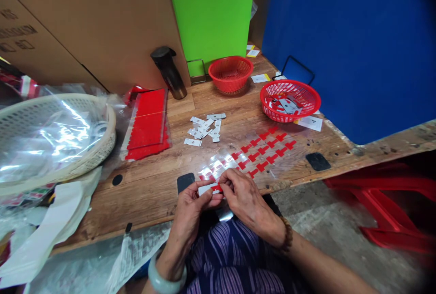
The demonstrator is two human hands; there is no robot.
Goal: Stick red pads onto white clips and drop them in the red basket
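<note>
My left hand [190,208] pinches a small white plate [206,188] between thumb and fingers, above the table's front edge. With its fingertips, my right hand [243,198] grips a small red sticker [216,188] that lies against the plate's right end. Just beyond my hands is a clear sheet [223,161] bearing rows of red T-shaped stickers [262,149]. Farther back, a loose pile of similar white plates [204,128] rests on the wooden table [153,185]. The fingertips hide part of the plate and sticker.
Red baskets stand behind: one at the back [230,76], another holding plates [289,103] at right. Red sheets [146,124] lie left of the pile, near a dark flask [169,74]. A cream basket [102,149] with plastic bags fills the left. A red stool [384,203] is below right.
</note>
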